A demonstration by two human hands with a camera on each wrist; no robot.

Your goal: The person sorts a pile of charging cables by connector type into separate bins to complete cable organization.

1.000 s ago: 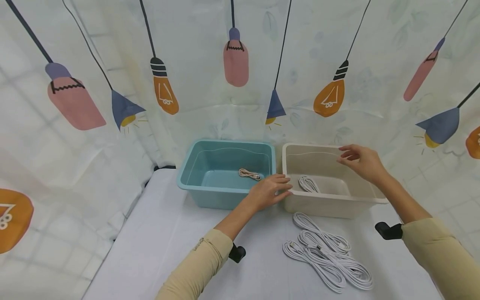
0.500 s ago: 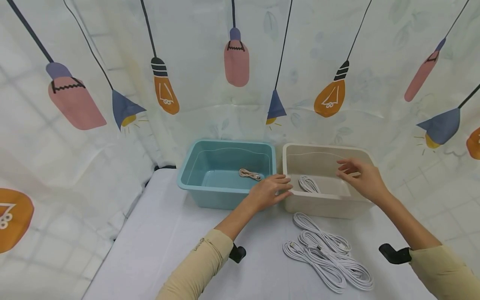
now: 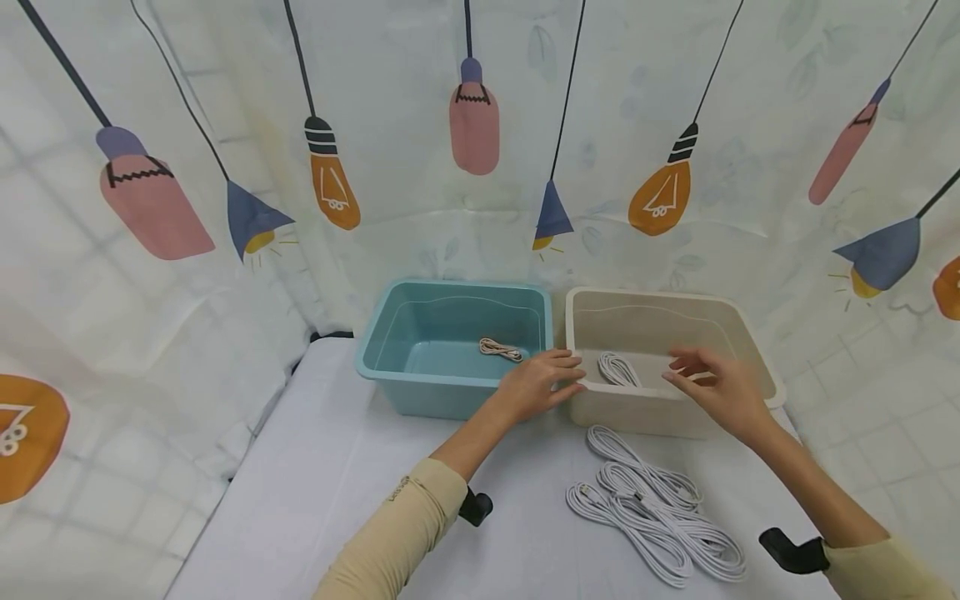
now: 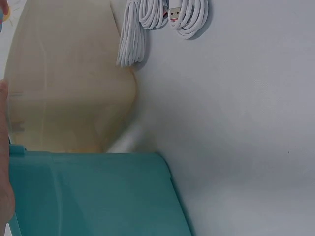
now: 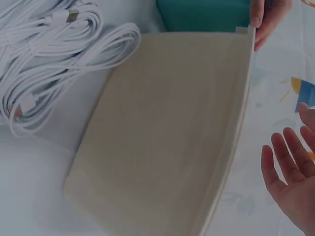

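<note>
My left hand (image 3: 534, 385) is at the near corner where two plastic bins meet. Its thumb and fingers (image 5: 255, 14) lie on either side of the rim of the beige bin (image 3: 637, 414). Over the right part of that bin hovers my right hand (image 3: 720, 393), fingers loosely bent and nothing in them. A coiled white cable (image 3: 618, 368) lies inside the beige bin. In the teal bin (image 3: 427, 396) to its left is a small bundled pinkish-beige cable (image 3: 500, 349).
Several coiled white cables (image 3: 660, 508) lie overlapping on the white-covered table (image 3: 517, 533) in front of the beige bin; a USB plug (image 4: 174, 14) shows on one. Behind the bins hangs a curtain (image 3: 420, 242) printed with lamps.
My right hand has moved down and toward me, from the far rim of the beige bin to over its near right part. The left hand, bins and cables have stayed put.
</note>
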